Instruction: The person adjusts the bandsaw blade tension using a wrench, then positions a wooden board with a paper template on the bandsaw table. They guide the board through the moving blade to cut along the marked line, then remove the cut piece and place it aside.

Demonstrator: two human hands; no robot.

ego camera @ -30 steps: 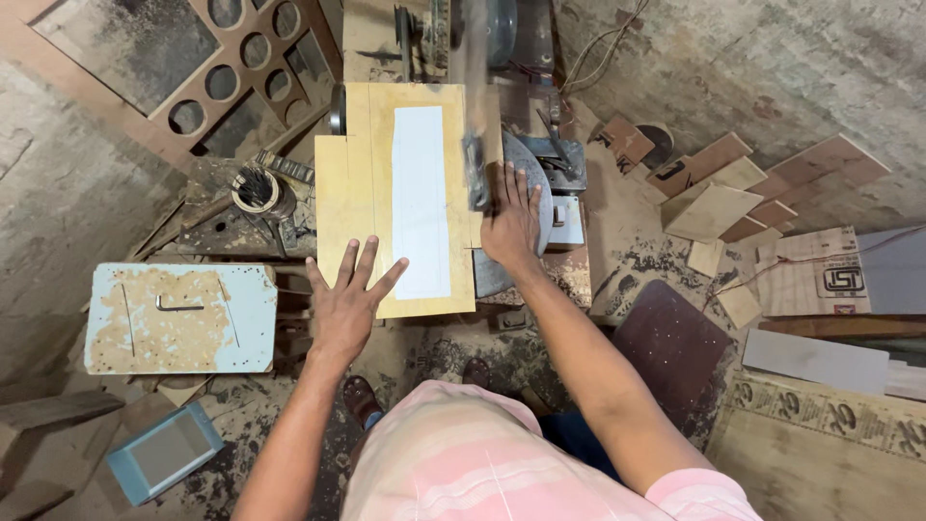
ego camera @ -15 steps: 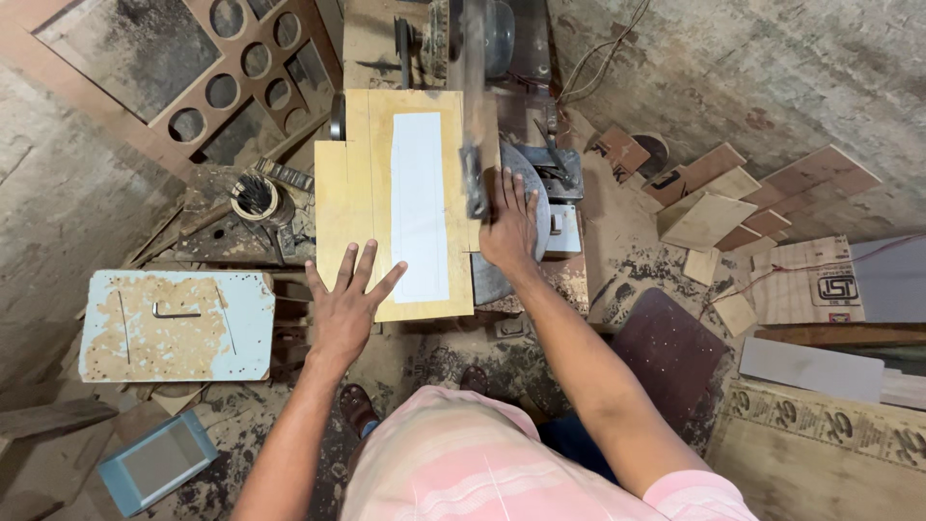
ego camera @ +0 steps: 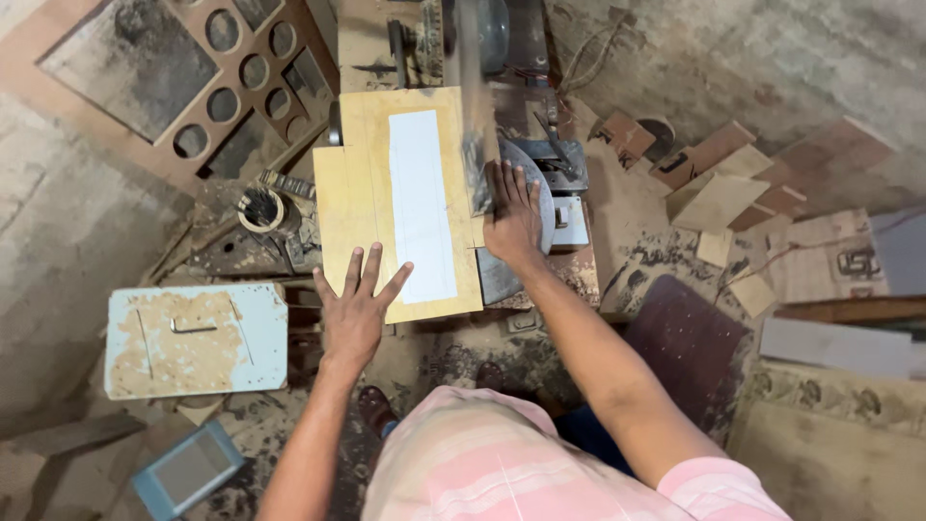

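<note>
While you lean over the saw table (ego camera: pixel 526 275), your left hand (ego camera: pixel 355 307) lies flat on the near left part of the yellow wooden board (ego camera: pixel 362 193), fingers spread wide, palm down, gripping nothing. Your right hand (ego camera: pixel 511 220) presses flat against the board's right edge, just near of the upright blade (ego camera: pixel 475 116); fingers are together and extended, pressing rather than clasping. The board lies on the saw table at centre, long side running near to far, with a white paper strip (ego camera: pixel 421 205) along its middle. Its far end reaches the blade area; whether the blade is in the wood, you cannot tell from here, since it is blurred.

Left of the board sits a small round tin (ego camera: pixel 260 209) among sawdust. Nearer and further left stands a pale blue box (ego camera: pixel 196 340) with a worn top and a small metal key lying on it. Far left leans a brown panel with round cut-outs (ego camera: pixel 231 82). To the right, well apart from the board, loose wood offcuts (ego camera: pixel 719 188) are scattered on the floor. A dark reddish panel (ego camera: pixel 687 347) lies near your right forearm.
</note>
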